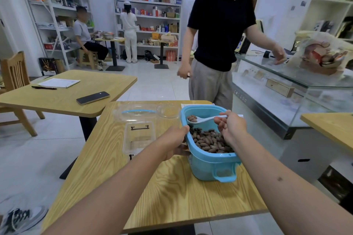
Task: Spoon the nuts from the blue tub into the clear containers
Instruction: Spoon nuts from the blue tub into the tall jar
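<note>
White shelving stacked with boxes lines the far walls of a shop-like room, and close to the camera a pale wood-grain worktop (172, 192) carries the job. On its right part stands the light blue oblong plastic tub (212, 166), its long axis running from near right to far left, with brown oval nuts (210, 142) heaped in the near half. The left hand (174, 142) grips the tub's left rim, thumb over the edge, steadying it. The right hand (230, 124) pinches the handle of a white plastic spoon (200, 119), whose bowl, loaded with a few nuts, points left and hangs above the tub's far end. The clear rectangular plastic container (139, 135) lies just left of the tub, apparently empty, and a round clear one (169, 110) sits beyond it at the far edge. So the carry, as I judge it, runs leftward over the rim and past the left hand; the rectangular container is nearer to the spoon's path.
</note>
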